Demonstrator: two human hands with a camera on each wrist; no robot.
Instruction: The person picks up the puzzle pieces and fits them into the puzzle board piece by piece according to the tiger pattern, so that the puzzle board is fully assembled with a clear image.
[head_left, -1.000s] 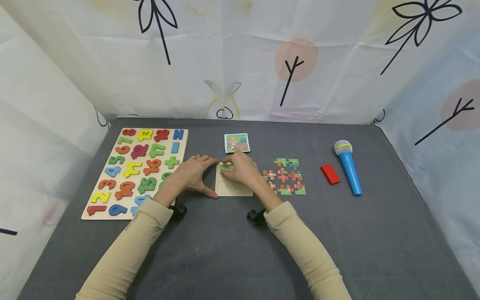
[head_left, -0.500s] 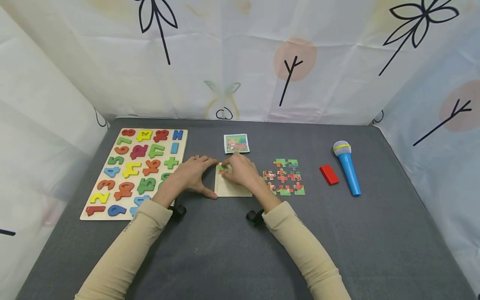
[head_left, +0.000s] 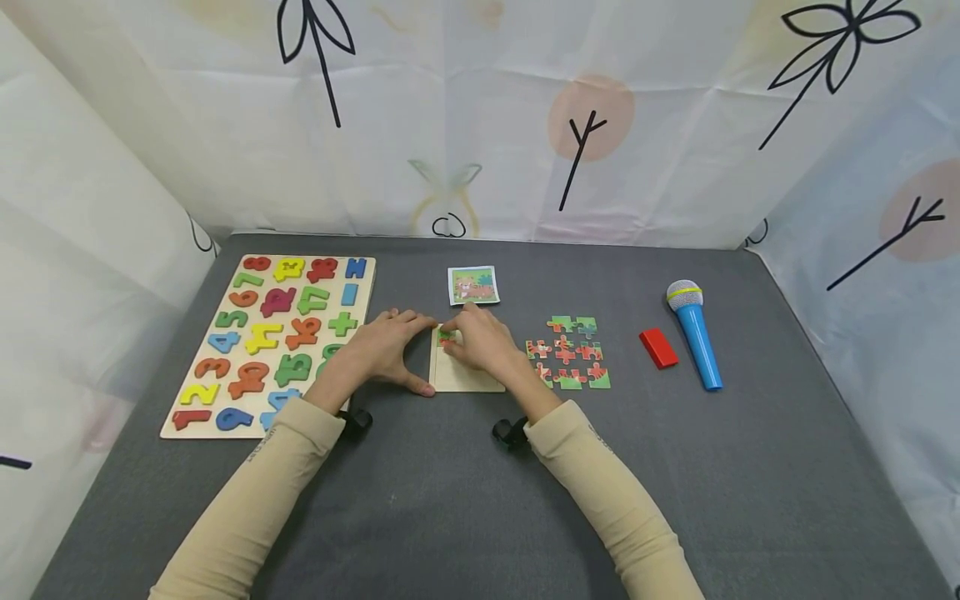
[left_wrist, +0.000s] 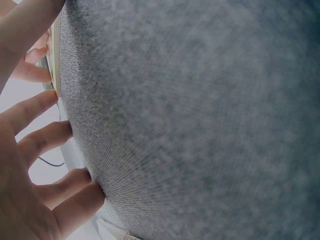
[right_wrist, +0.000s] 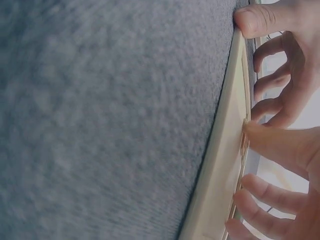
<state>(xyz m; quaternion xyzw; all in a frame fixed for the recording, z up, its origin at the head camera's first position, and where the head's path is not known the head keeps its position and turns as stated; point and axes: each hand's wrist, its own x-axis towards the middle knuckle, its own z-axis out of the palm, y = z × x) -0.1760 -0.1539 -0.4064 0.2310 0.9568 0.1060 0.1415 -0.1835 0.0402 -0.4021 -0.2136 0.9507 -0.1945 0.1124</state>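
Observation:
A pale wooden puzzle tray (head_left: 468, 382) lies on the grey cloth between both hands. In its far left corner is a green and red puzzle piece (head_left: 446, 337). My right hand (head_left: 486, 340) reaches over the tray, thumb and index finger at this piece, partly covering it. Seen from the right wrist, that thumb (right_wrist: 280, 145) bends down onto the piece inside the rim. My left hand (head_left: 381, 348) spreads along the tray's left side, thumb at the near corner and index finger at the far one. The left wrist view shows its other fingertips (left_wrist: 82, 197) resting on the cloth.
Loose puzzle pieces (head_left: 565, 354) lie in rows right of the tray. Behind it is a small picture card (head_left: 474, 286). A letter-and-number board (head_left: 258, 342) lies left, partly under the left forearm. A red block (head_left: 659, 348) and a blue toy microphone (head_left: 697, 342) lie at right.
My right thumb has shifted slightly at the piece, and more red of it shows than a second ago. The left hand and the tray stay in place.

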